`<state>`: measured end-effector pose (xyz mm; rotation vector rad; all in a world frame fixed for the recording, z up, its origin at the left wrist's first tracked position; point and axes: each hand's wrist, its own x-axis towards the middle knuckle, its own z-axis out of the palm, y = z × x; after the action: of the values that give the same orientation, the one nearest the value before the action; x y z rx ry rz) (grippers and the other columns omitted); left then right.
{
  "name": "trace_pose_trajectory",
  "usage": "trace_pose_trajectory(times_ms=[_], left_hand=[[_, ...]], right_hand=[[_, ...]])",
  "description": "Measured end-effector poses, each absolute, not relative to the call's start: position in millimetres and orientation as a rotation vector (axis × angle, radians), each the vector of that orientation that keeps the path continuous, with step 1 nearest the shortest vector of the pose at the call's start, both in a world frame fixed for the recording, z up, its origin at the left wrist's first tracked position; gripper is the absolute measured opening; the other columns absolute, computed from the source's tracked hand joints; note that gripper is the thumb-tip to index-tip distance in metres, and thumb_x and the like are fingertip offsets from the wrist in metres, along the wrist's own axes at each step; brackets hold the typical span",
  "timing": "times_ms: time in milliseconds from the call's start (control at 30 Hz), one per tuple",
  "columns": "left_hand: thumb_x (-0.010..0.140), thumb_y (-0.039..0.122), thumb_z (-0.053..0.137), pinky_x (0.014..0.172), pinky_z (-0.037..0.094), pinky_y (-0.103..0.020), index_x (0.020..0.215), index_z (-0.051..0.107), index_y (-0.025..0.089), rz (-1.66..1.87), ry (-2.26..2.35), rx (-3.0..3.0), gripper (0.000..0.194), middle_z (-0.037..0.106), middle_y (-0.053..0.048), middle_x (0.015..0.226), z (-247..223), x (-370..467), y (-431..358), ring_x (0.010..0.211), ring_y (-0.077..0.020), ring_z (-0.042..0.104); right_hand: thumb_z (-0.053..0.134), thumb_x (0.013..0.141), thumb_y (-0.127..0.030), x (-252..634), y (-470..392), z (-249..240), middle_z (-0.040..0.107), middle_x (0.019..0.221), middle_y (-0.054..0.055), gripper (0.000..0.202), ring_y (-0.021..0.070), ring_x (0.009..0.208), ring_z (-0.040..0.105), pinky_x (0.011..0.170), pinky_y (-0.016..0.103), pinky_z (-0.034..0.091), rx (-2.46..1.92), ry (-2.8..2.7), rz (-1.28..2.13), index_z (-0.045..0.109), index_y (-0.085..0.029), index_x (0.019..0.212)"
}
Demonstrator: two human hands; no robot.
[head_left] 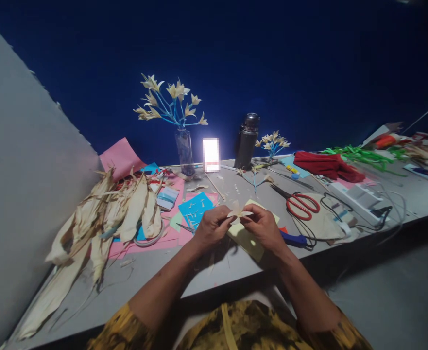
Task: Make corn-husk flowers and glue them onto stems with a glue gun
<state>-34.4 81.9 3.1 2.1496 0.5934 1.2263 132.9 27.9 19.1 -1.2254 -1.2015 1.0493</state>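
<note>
Between my two hands, over the front part of the table, is a small pale flower with pointed petals. My left hand pinches its left side, and my right hand pinches its right side. Beneath my right hand lies a pale yellow sheet. A blue paper with small pale bits on it is just beyond my left hand. Red-handled scissors rest to the right, and a blue-handled tool lies beside my right wrist.
Dried husks are heaped at the left on pink paper. A glass vase of pale flowers, a bright pixelated panel and a dark flask stand at the back. A power strip with cables and red cloth are at the right.
</note>
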Motion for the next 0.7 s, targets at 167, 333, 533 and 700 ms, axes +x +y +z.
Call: trace_pose_trajectory(times_ms=[167,333,533,700], left_hand=[[0.092,0.023,0.056,0.057,0.035,-0.024,0.068,0.062,0.017,1.213,0.589,2.162,0.025,0.053,0.001,0.059,4.2,-34.4,82.0,0.057,-0.0108,0.047],[0.093,0.025,0.056,0.055,0.033,-0.023,0.062,0.057,0.017,1.193,0.582,2.137,0.032,0.047,0.003,0.056,6.2,-34.1,81.5,0.055,-0.0098,0.044],[0.094,0.031,0.053,0.056,0.032,-0.024,0.059,0.056,0.016,1.171,0.612,2.160,0.038,0.047,0.002,0.055,5.0,-33.2,81.0,0.055,-0.0102,0.043],[0.092,0.034,0.056,0.058,0.034,-0.025,0.061,0.060,0.016,1.102,0.700,2.061,0.037,0.051,0.001,0.059,4.3,-32.7,80.1,0.057,-0.0112,0.046]], right_hand=[[0.077,0.067,-0.044,134.7,25.6,16.3,0.052,0.061,-0.004,0.030,0.0099,0.052,0.039,0.049,0.022,0.029,-1.193,-1.122,1.155,0.063,-0.020,0.078],[0.078,0.066,-0.043,133.9,25.7,15.2,0.057,0.064,-0.003,0.030,0.0108,0.054,0.042,0.050,0.023,0.030,-1.161,-1.136,1.142,0.065,-0.020,0.080],[0.075,0.069,-0.034,131.9,28.5,8.9,0.053,0.062,-0.005,0.021,0.0099,0.053,0.040,0.050,0.023,0.031,-1.141,-1.152,1.088,0.064,-0.019,0.079],[0.073,0.070,-0.033,132.2,29.3,3.4,0.053,0.064,-0.004,0.020,0.0105,0.056,0.043,0.053,0.022,0.033,-1.204,-1.160,0.974,0.061,-0.018,0.076]])
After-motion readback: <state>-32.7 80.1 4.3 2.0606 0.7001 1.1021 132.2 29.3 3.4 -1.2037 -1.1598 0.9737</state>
